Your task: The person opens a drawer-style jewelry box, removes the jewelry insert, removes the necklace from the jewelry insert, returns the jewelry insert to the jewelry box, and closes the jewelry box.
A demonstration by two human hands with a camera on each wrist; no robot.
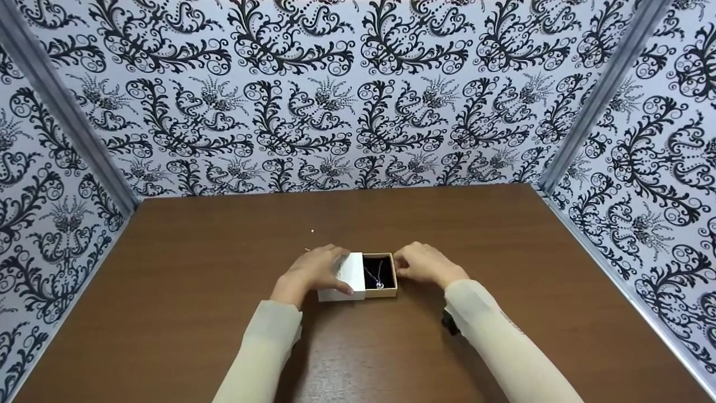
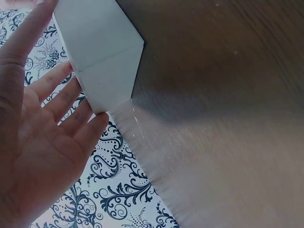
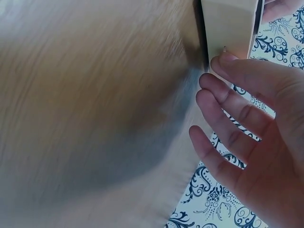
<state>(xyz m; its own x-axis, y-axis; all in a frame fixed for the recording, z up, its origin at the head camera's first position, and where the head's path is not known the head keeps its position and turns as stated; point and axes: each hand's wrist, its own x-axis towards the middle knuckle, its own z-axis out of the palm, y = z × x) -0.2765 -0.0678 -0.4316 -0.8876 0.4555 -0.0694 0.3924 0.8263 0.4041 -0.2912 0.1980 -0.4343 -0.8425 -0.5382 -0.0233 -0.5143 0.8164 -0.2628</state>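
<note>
A small slide-out jewelry box lies mid-table. Its white sleeve (image 1: 352, 274) covers the left part, and the tan-edged tray (image 1: 382, 293) sticks out on the right. Inside, on black lining, rests a necklace (image 1: 380, 284) with a sparkling pendant. My left hand (image 1: 316, 268) grips the sleeve, thumb on the near side and fingers on the far side. At the tray's outer end, my right hand (image 1: 425, 263) pinches with thumb and index tips; the other fingers (image 3: 228, 123) curve loosely beside it. The exact pinched spot is hard to see.
Beyond the box, a tiny shiny piece (image 1: 312, 230) lies on the brown table (image 1: 224, 224). Another glint shows by the left hand. Black-and-white patterned panels (image 1: 335, 112) enclose the back and sides, with grey posts (image 1: 604, 95) at the corners.
</note>
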